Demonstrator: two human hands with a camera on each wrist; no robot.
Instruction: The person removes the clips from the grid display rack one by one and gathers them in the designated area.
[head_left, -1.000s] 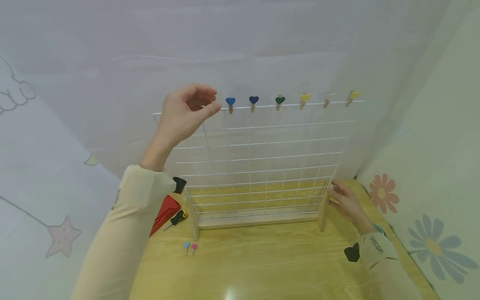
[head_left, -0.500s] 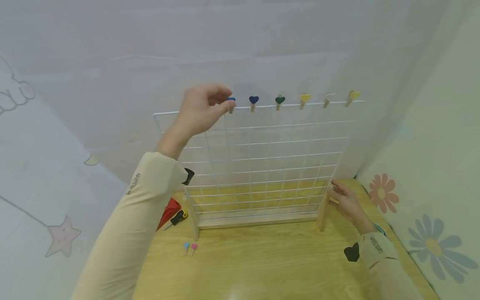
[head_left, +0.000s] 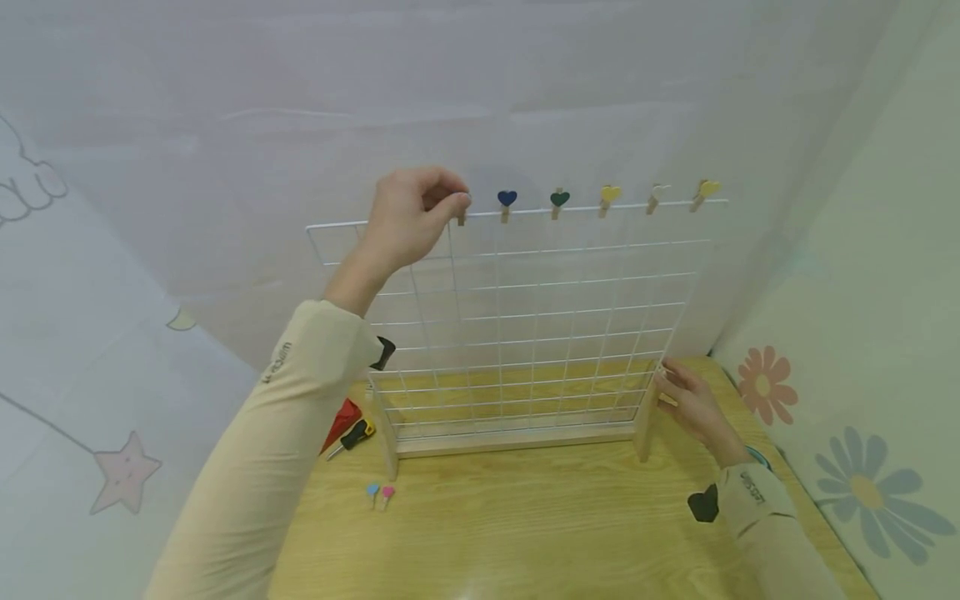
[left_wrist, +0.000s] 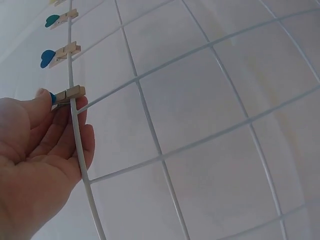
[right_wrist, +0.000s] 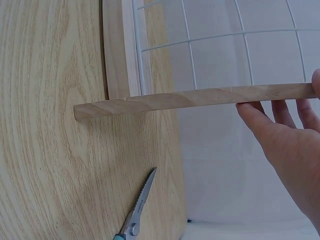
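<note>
The left hand (head_left: pixel 408 218) pinches the light-blue heart clip (left_wrist: pixel 64 95) on the wire grid's (head_left: pixel 525 325) top wire (fingers curled); the right hand (head_left: pixel 693 407) grips its wooden foot (right_wrist: pixel 195 98) on the tabletop (head_left: pixel 525 525).

Just past the left hand (head_left: pixel 412 218), to its right, we see five heart pegs in a row: a dark blue peg (head_left: pixel 507 202) nearest, then a green peg (head_left: pixel 559 201), a yellow peg (head_left: pixel 609 197), a white peg (head_left: pixel 657 197) and a second yellow peg (head_left: pixel 706 192) farthest off. Well below that hand, on the wooden table (head_left: pixel 525 533), lie a screwdriver (head_left: pixel 352 437) beside a red object (head_left: pixel 339 421), and two small loose pegs (head_left: pixel 379 494), one blue, one pink. Below the right hand (head_left: pixel 693 404) we find serrated shears (right_wrist: pixel 136 212) on the table. A flower decal (head_left: pixel 763 387) sits on the wall beside that hand.
</note>
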